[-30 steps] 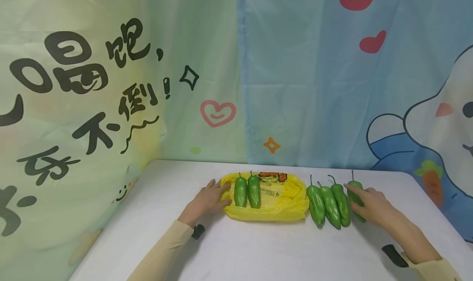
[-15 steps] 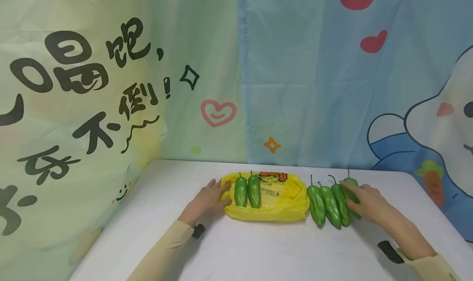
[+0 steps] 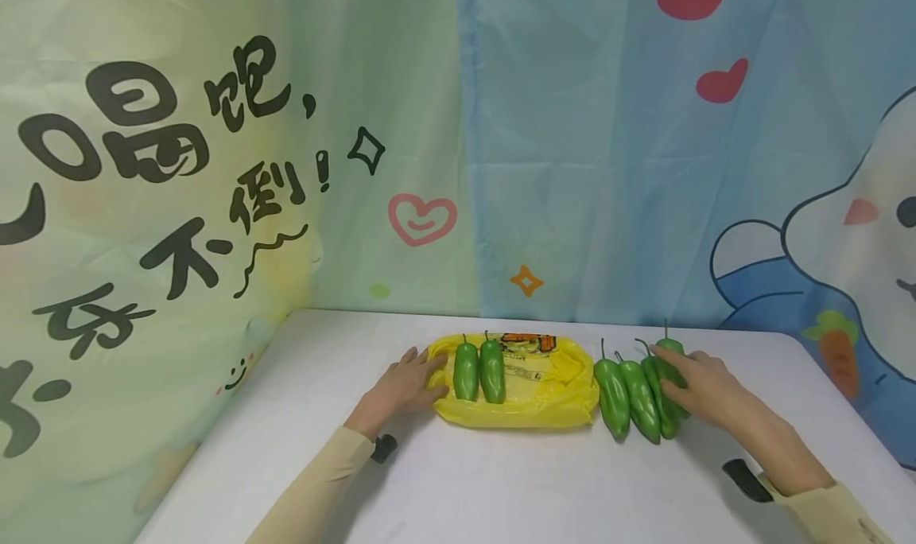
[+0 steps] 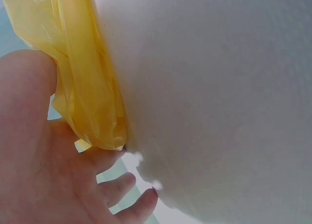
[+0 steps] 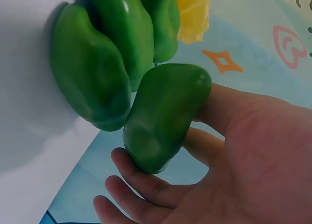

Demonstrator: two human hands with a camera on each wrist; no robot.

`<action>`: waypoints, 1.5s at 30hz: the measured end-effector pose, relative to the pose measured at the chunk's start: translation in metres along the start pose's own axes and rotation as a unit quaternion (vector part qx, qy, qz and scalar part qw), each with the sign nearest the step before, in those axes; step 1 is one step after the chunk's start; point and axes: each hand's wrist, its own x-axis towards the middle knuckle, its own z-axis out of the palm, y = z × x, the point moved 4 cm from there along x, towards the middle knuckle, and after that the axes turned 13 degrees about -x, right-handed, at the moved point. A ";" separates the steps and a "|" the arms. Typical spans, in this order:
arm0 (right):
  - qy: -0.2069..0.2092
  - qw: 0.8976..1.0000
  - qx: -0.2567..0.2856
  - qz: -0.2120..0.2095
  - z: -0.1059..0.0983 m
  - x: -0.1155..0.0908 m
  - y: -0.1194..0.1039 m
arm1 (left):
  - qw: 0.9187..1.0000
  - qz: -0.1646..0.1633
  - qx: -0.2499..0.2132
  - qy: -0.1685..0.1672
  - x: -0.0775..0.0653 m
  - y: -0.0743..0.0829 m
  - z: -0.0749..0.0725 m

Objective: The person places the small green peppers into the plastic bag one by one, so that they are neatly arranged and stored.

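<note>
My left hand (image 3: 411, 378) holds the left edge of a yellow plastic bag (image 3: 515, 415), thumb and fingers on either side of the film in the left wrist view. Inside the bag's folded-down opening, two green peppers (image 3: 466, 373) lie side by side, stems pointing away. My right hand (image 3: 704, 389) pinches another green pepper (image 5: 165, 114) between thumb and fingers, its tip tilted toward the wrist camera. It overlaps the rightmost of three loose green peppers (image 3: 640, 397) lined up just right of the bag. Its stem points up in the head view.
A white table (image 3: 544, 488) carries everything. Behind it hangs a printed curtain (image 3: 572, 170) with hearts and a cartoon rabbit, and a pale green one (image 3: 179, 250) with black writing stands along the left side. A dark band (image 3: 747, 480) shows at each wrist.
My right hand has moved left with its pepper, from the right of the row until it overlaps the rightmost loose pepper. The left hand and the bag have stayed put.
</note>
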 end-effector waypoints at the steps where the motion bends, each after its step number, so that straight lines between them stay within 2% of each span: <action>1: -0.002 1.000 -0.001 0.000 0.000 0.001 -0.001 | 1.000 0.001 0.000 0.000 0.000 0.000 0.000; 45: -0.047 0.999 -0.017 -0.004 -0.008 0.023 -0.036 | 1.000 -0.002 0.004 0.001 0.001 -0.001 0.002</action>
